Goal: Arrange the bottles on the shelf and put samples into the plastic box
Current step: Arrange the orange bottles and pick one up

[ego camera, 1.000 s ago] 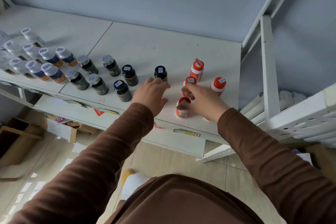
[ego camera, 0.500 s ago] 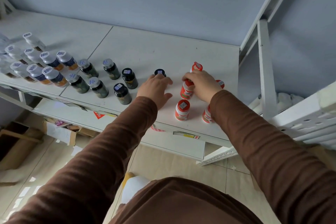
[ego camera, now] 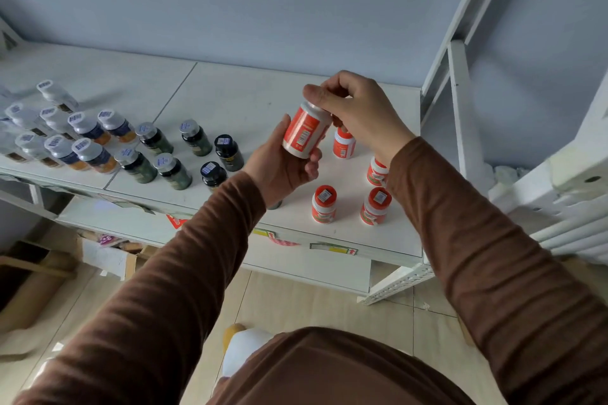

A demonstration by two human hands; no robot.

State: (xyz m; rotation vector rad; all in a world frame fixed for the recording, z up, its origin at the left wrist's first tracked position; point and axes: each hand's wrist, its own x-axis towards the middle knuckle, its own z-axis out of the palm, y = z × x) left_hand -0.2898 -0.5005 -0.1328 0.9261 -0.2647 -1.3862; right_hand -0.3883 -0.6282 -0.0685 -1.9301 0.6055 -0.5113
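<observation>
A white shelf (ego camera: 230, 99) is seen from above, bounded at the far side by a blue wall (ego camera: 263, 3) and at the right by a white upright post (ego camera: 460, 102). Bare shelf surface lies open toward the far side, behind all the bottles. The near edge is hung with small labels.

An orange-labelled bottle (ego camera: 304, 131) is held tilted above the shelf, between the dark bottles and the orange-capped ones. Its body is gripped by the left hand (ego camera: 279, 168) from below, with fingers curled round it. Its top is pinched by the curled fingers of the right hand (ego camera: 355, 112); the cap is hidden by them.

Four orange-capped bottles (ego camera: 324, 204) stand upright near the right end, close to the near edge, apart from each other. Dark bottles (ego camera: 227, 151) with barcode stickers on their lids stand left of the hands, and white-capped bottles (ego camera: 85, 148) are grouped at the far left, close together.
</observation>
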